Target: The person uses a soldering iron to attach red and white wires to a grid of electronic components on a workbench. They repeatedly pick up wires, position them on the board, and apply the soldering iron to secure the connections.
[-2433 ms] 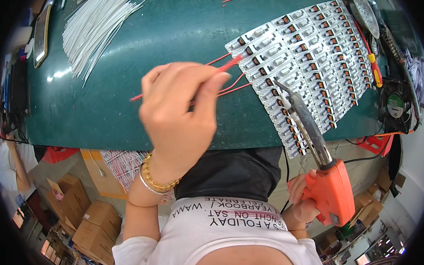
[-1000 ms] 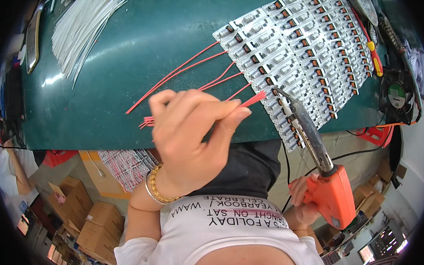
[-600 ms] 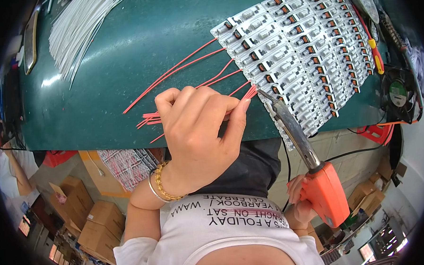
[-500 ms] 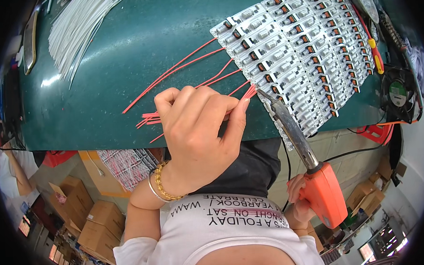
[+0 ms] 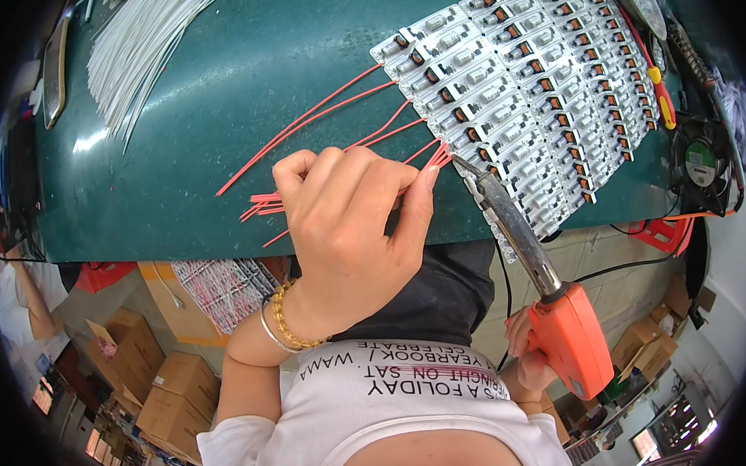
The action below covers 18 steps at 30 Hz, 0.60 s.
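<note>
My left hand (image 5: 352, 225) is closed in a pinch on a bundle of thin red wires (image 5: 438, 158). Their front ends poke past thumb and forefinger at the left edge of a panel of small circuit boards (image 5: 488, 99); their back ends stick out on the other side of the hand. My right hand (image 5: 526, 351) is wrapped round the orange handle of a soldering gun (image 5: 570, 333). The gun's tip is by the panel's edge, close to the wire ends; whether it touches cannot be made out. Several red wires (image 5: 302, 124) run from boards higher up the same edge.
White wires (image 5: 144, 51) lie in a sheaf on the green tabletop (image 5: 194, 132) at far left. To the right are a red-and-yellow screwdriver (image 5: 662, 95) and a black fan (image 5: 703, 164). Cardboard boxes (image 5: 180, 391) stand on the floor; another person (image 5: 26, 302) is at the left.
The front ends of the held red wires are fanned out slightly more. Both hands and the soldering gun stay almost in place.
</note>
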Each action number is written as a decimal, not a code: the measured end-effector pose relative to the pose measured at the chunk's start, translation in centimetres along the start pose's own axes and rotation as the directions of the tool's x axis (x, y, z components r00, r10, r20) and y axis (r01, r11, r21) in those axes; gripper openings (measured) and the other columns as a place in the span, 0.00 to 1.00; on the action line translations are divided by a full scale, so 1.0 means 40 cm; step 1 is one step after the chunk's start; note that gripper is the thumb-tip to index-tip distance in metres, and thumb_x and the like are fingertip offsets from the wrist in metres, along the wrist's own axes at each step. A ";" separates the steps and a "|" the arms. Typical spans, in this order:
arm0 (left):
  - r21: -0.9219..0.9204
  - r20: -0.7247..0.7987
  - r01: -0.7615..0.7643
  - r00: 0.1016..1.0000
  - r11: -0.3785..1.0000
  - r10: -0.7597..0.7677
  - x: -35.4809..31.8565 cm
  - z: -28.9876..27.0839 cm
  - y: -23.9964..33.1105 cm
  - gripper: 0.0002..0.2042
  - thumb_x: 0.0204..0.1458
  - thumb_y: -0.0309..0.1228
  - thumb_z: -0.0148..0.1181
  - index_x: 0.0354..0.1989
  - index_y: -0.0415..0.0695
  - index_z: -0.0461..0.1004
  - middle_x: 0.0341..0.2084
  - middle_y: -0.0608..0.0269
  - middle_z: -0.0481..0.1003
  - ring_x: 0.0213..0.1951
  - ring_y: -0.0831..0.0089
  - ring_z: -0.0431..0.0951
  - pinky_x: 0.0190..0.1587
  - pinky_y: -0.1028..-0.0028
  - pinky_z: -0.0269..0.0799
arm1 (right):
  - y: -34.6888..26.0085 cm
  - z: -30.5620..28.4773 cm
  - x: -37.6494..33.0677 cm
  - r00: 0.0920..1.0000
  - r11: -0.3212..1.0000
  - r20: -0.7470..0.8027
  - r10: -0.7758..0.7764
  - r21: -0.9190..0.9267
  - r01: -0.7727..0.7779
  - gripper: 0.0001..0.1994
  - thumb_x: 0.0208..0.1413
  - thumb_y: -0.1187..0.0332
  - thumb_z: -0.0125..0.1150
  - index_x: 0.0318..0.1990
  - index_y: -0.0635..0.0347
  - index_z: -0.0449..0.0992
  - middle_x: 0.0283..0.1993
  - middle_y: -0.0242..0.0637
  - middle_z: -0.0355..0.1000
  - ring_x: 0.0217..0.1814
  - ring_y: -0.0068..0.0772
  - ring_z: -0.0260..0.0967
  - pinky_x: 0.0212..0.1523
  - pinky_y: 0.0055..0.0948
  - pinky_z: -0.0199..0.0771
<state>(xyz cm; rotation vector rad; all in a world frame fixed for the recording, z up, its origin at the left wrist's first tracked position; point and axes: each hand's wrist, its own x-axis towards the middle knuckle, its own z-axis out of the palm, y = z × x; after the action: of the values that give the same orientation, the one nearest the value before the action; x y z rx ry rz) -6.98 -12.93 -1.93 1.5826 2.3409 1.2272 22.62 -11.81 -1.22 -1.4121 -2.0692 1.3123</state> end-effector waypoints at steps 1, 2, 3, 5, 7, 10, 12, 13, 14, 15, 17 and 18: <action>0.006 -0.005 -0.001 1.000 1.000 0.001 -0.001 0.001 -0.001 0.07 0.46 0.23 0.67 0.23 0.45 0.74 0.17 0.71 0.69 0.21 0.74 0.66 0.37 0.71 0.54 | -0.001 -0.001 -0.004 1.000 1.000 -0.012 0.015 -0.018 -0.015 0.22 0.48 0.44 0.56 0.28 0.57 0.74 0.25 0.41 0.68 0.26 0.49 0.66 0.25 0.37 0.62; 0.008 -0.008 -0.002 1.000 1.000 0.002 -0.001 0.001 -0.001 0.07 0.46 0.23 0.67 0.23 0.45 0.74 0.17 0.71 0.69 0.21 0.74 0.66 0.37 0.71 0.54 | -0.017 -0.009 -0.003 0.999 0.998 0.005 0.045 -0.046 -0.045 0.21 0.48 0.46 0.57 0.29 0.57 0.74 0.26 0.42 0.69 0.27 0.50 0.66 0.26 0.37 0.63; 0.007 -0.010 -0.006 1.000 1.000 0.007 0.000 0.002 -0.001 0.07 0.46 0.23 0.67 0.22 0.45 0.74 0.17 0.71 0.68 0.21 0.74 0.66 0.37 0.71 0.54 | -0.024 -0.009 -0.004 0.996 0.995 -0.004 0.085 -0.048 -0.085 0.20 0.47 0.48 0.58 0.30 0.57 0.74 0.27 0.42 0.69 0.27 0.51 0.66 0.26 0.38 0.63; 0.009 -0.009 -0.012 1.000 1.000 0.012 0.000 0.004 0.000 0.07 0.46 0.23 0.67 0.22 0.45 0.74 0.17 0.71 0.68 0.21 0.74 0.65 0.37 0.71 0.54 | -0.034 -0.003 -0.008 0.984 0.985 -0.042 0.172 -0.024 -0.173 0.17 0.46 0.52 0.60 0.32 0.58 0.75 0.28 0.43 0.70 0.29 0.53 0.66 0.27 0.40 0.63; 0.013 -0.006 -0.012 1.000 1.000 0.012 -0.001 0.003 -0.001 0.07 0.46 0.23 0.67 0.23 0.46 0.74 0.16 0.71 0.68 0.21 0.74 0.66 0.37 0.71 0.54 | -0.033 -0.005 -0.014 0.971 0.972 -0.050 0.235 0.015 -0.234 0.16 0.44 0.55 0.61 0.34 0.58 0.75 0.29 0.45 0.70 0.30 0.55 0.66 0.28 0.42 0.63; 0.016 -0.005 -0.012 1.000 1.000 0.012 -0.001 0.003 0.000 0.07 0.46 0.23 0.67 0.23 0.45 0.74 0.17 0.71 0.68 0.21 0.74 0.66 0.37 0.71 0.54 | -0.014 -0.019 -0.023 0.972 0.971 -0.009 0.233 0.050 -0.233 0.15 0.43 0.57 0.62 0.35 0.58 0.75 0.30 0.46 0.70 0.32 0.56 0.66 0.29 0.43 0.64; 0.012 -0.008 -0.017 1.000 1.000 0.017 -0.002 0.005 -0.003 0.07 0.47 0.24 0.67 0.23 0.45 0.74 0.17 0.71 0.68 0.21 0.74 0.65 0.37 0.71 0.54 | -0.008 -0.013 -0.020 0.985 0.983 -0.014 0.173 0.060 -0.171 0.16 0.45 0.55 0.60 0.36 0.58 0.76 0.30 0.45 0.70 0.32 0.55 0.67 0.29 0.43 0.64; 0.011 -0.009 -0.019 1.000 1.000 0.019 -0.002 0.006 -0.004 0.07 0.47 0.24 0.67 0.23 0.45 0.74 0.17 0.71 0.68 0.21 0.74 0.65 0.37 0.71 0.54 | -0.006 -0.009 -0.019 0.989 0.988 -0.025 0.142 0.061 -0.141 0.17 0.46 0.55 0.60 0.36 0.58 0.76 0.30 0.45 0.70 0.32 0.54 0.67 0.29 0.43 0.64; 0.009 -0.014 -0.009 1.000 1.000 0.009 -0.001 0.006 -0.002 0.07 0.47 0.24 0.67 0.23 0.45 0.73 0.16 0.71 0.68 0.21 0.74 0.65 0.37 0.71 0.54 | -0.003 -0.001 -0.020 0.992 0.993 -0.051 0.112 0.054 -0.110 0.17 0.47 0.54 0.59 0.36 0.58 0.76 0.31 0.45 0.70 0.32 0.53 0.67 0.30 0.42 0.65; 0.010 -0.021 0.003 1.000 1.000 -0.002 -0.001 0.007 0.000 0.07 0.47 0.24 0.67 0.23 0.45 0.73 0.16 0.71 0.68 0.21 0.74 0.65 0.37 0.71 0.54 | -0.001 -0.001 -0.020 0.993 0.994 -0.049 0.104 0.046 -0.101 0.17 0.47 0.53 0.58 0.37 0.58 0.76 0.31 0.44 0.70 0.33 0.53 0.67 0.30 0.42 0.65; 0.012 -0.024 0.013 1.000 1.000 -0.013 -0.001 0.006 0.000 0.08 0.47 0.24 0.67 0.22 0.45 0.73 0.16 0.71 0.68 0.20 0.74 0.65 0.37 0.71 0.54 | 0.003 -0.009 -0.023 0.994 0.994 -0.019 0.109 0.028 -0.108 0.19 0.49 0.51 0.56 0.37 0.57 0.76 0.32 0.43 0.70 0.33 0.51 0.68 0.31 0.42 0.65; 0.014 -0.020 0.012 1.000 1.000 -0.011 -0.001 0.004 -0.002 0.08 0.47 0.24 0.67 0.22 0.45 0.73 0.16 0.71 0.67 0.20 0.74 0.64 0.37 0.71 0.54 | 0.001 -0.012 -0.025 0.994 0.994 -0.018 0.106 -0.010 -0.106 0.19 0.49 0.51 0.56 0.38 0.57 0.76 0.32 0.43 0.71 0.34 0.51 0.68 0.31 0.42 0.65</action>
<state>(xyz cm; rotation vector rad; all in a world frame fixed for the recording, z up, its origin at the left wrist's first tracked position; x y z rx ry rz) -6.93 -12.87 -2.11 1.5664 2.3726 1.2324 23.43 -12.41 -0.78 -1.5517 -2.0185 1.3261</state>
